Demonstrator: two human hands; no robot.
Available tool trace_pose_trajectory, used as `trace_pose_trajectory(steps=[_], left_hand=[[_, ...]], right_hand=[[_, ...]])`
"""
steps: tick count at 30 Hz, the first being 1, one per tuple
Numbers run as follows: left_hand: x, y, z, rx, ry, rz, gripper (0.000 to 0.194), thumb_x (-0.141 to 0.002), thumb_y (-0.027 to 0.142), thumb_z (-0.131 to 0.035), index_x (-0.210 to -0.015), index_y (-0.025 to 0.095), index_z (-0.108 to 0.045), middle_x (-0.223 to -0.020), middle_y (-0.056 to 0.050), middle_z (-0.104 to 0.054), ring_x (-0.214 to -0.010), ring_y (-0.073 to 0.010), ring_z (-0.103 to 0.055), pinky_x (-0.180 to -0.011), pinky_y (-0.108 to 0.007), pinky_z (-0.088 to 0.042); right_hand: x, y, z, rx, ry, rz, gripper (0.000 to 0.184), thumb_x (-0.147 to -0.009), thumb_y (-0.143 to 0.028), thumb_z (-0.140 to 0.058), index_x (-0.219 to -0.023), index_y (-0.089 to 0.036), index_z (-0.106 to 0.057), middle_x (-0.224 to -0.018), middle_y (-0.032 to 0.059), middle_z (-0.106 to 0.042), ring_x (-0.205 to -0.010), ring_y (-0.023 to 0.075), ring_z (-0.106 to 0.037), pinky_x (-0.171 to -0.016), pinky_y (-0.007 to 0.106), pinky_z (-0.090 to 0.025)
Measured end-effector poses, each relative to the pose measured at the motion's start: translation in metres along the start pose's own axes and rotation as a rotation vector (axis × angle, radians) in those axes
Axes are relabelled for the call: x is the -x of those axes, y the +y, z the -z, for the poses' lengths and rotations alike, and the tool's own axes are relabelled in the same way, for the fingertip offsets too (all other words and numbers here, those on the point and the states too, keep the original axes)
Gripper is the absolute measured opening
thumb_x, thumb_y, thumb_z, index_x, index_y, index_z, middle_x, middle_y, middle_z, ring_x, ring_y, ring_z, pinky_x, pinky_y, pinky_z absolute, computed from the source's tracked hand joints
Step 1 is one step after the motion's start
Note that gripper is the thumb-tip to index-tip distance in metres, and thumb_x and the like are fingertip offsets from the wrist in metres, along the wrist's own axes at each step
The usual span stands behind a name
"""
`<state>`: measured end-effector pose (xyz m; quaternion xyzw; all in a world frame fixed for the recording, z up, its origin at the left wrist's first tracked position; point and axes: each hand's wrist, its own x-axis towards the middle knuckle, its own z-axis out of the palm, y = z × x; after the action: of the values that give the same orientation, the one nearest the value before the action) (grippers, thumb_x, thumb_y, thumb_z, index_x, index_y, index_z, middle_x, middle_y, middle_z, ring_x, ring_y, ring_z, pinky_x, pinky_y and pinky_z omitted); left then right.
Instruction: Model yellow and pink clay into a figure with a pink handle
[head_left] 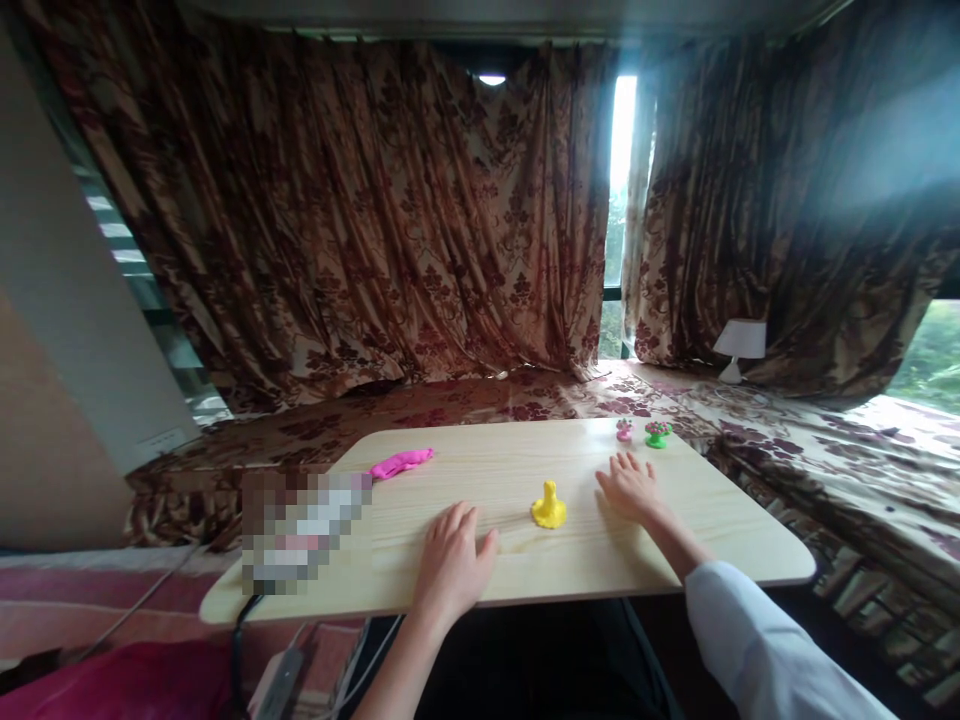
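Observation:
A yellow clay-like piece (549,508) with a wide base and an upright stem stands on the wooden table (517,455) between my two hands. To its left, my left hand (452,558) rests on the tabletop near the front edge, thumb apart from the fingers, holding nothing. My right hand (630,487) lies on the right side with its fingers spread and nothing in them. Just beyond it are a small pink piece (624,430) and a green piece with pink dots (658,434), both mushroom-shaped. Farther left lies a long, bright pink lump (403,463), which looks like modelling clay.
A blurred-out item (307,530) covers the table's left side, with a black cable (238,640) hanging below it. A power strip (277,680) lies at the lower left. Behind the table, a cloth-covered ledge holds a white lamp (741,345) in front of patterned curtains (420,220).

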<state>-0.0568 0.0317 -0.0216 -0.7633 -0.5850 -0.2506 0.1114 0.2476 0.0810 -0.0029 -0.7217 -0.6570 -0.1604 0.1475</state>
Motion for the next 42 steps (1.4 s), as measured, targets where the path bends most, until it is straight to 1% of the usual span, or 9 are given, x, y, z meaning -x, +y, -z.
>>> trace_pose_trajectory(steps=[6, 11, 17, 22, 27, 30, 33, 38, 42], left_hand=[[0.001, 0.001, 0.001, 0.008, -0.008, 0.008, 0.038, -0.088, 0.034, -0.048, -0.117, 0.012, -0.059, -0.126, -0.014, -0.058, -0.119, -0.0265, -0.05, -0.102, -0.042, -0.034], [-0.001, 0.002, 0.001, 0.011, -0.017, 0.001, 0.041, -0.088, 0.035, -0.044, -0.118, 0.01, -0.059, -0.126, -0.016, -0.058, -0.119, -0.0283, -0.049, -0.102, -0.041, -0.035], [-0.001, 0.001, 0.003, -0.011, -0.016, -0.003, 0.042, -0.088, 0.036, -0.043, -0.116, 0.011, -0.061, -0.125, -0.016, -0.059, -0.119, -0.0288, -0.05, -0.102, -0.041, -0.036], [-0.001, 0.001, 0.002, -0.029, -0.019, 0.006, 0.043, -0.088, 0.037, -0.042, -0.118, 0.012, -0.06, -0.128, -0.014, -0.058, -0.121, -0.0277, -0.049, -0.103, -0.04, -0.036], [-0.003, -0.001, 0.0, -0.034, -0.025, 0.006, 0.044, -0.088, 0.038, -0.041, -0.119, 0.012, -0.06, -0.128, -0.013, -0.058, -0.121, -0.0274, -0.05, -0.103, -0.039, -0.037], [-0.004, -0.001, -0.003, -0.036, -0.027, -0.006, 0.046, -0.088, 0.039, -0.04, -0.118, 0.012, -0.061, -0.127, -0.013, -0.059, -0.12, -0.0277, -0.05, -0.103, -0.04, -0.037], [-0.006, -0.001, -0.007, -0.039, -0.026, -0.013, 0.048, -0.088, 0.04, -0.039, -0.118, 0.01, -0.061, -0.127, -0.015, -0.059, -0.12, -0.0295, -0.051, -0.101, -0.042, -0.038], [-0.011, -0.003, -0.013, -0.037, -0.033, -0.026, 0.051, -0.086, 0.042, -0.04, -0.117, 0.008, -0.062, -0.125, -0.016, -0.06, -0.117, -0.0305, -0.054, -0.099, -0.043, -0.041], [-0.012, -0.004, -0.015, -0.037, -0.033, -0.026, 0.052, -0.086, 0.043, -0.039, -0.118, 0.009, -0.062, -0.126, -0.016, -0.06, -0.118, -0.0302, -0.053, -0.1, -0.043, -0.041]], right_hand=[[0.055, 0.047, 0.008, 0.009, -0.003, -0.029, 0.034, -0.09, -0.03, -0.055, -0.122, -0.019, -0.052, -0.131, 0.0084, -0.051, -0.116, 0.0247, -0.052, -0.097, 0.05, -0.041], [0.105, 0.023, 0.016, -0.033, -0.014, 0.127, 0.04, -0.093, -0.023, -0.046, -0.133, -0.016, -0.044, -0.145, 0.0097, -0.039, -0.135, 0.0216, -0.032, -0.11, 0.041, -0.027], [0.051, -0.022, 0.01, -0.057, 0.046, 0.139, 0.035, -0.09, -0.032, -0.054, -0.124, -0.019, -0.051, -0.134, 0.0084, -0.049, -0.118, 0.0251, -0.05, -0.098, 0.05, -0.04], [0.011, 0.01, 0.003, -0.042, 0.03, -0.01, 0.035, -0.09, -0.031, -0.055, -0.121, -0.017, -0.052, -0.128, 0.0083, -0.053, -0.111, 0.0241, -0.055, -0.092, 0.048, -0.045], [0.056, 0.052, 0.01, -0.039, 0.018, -0.052, 0.034, -0.09, -0.029, -0.054, -0.122, -0.019, -0.052, -0.133, 0.0082, -0.049, -0.119, 0.0254, -0.049, -0.099, 0.051, -0.038], [0.094, 0.046, 0.016, -0.065, 0.011, 0.032, 0.039, -0.091, -0.027, -0.053, -0.129, -0.02, -0.047, -0.139, 0.0084, -0.045, -0.127, 0.0257, -0.042, -0.105, 0.052, -0.031], [0.1, 0.024, 0.018, -0.09, 0.011, 0.111, 0.039, -0.091, -0.026, -0.052, -0.129, -0.02, -0.047, -0.144, 0.0077, -0.039, -0.13, 0.0249, -0.039, -0.106, 0.049, -0.032], [0.044, 0.002, 0.014, -0.094, 0.032, 0.054, 0.035, -0.09, -0.03, -0.054, -0.124, -0.019, -0.051, -0.132, 0.0084, -0.05, -0.114, 0.0243, -0.053, -0.095, 0.049, -0.043], [0.01, 0.019, 0.01, -0.07, 0.012, -0.028, 0.033, -0.09, -0.031, -0.055, -0.12, -0.018, -0.053, -0.125, 0.008, -0.054, -0.107, 0.0226, -0.057, -0.089, 0.046, -0.047]])
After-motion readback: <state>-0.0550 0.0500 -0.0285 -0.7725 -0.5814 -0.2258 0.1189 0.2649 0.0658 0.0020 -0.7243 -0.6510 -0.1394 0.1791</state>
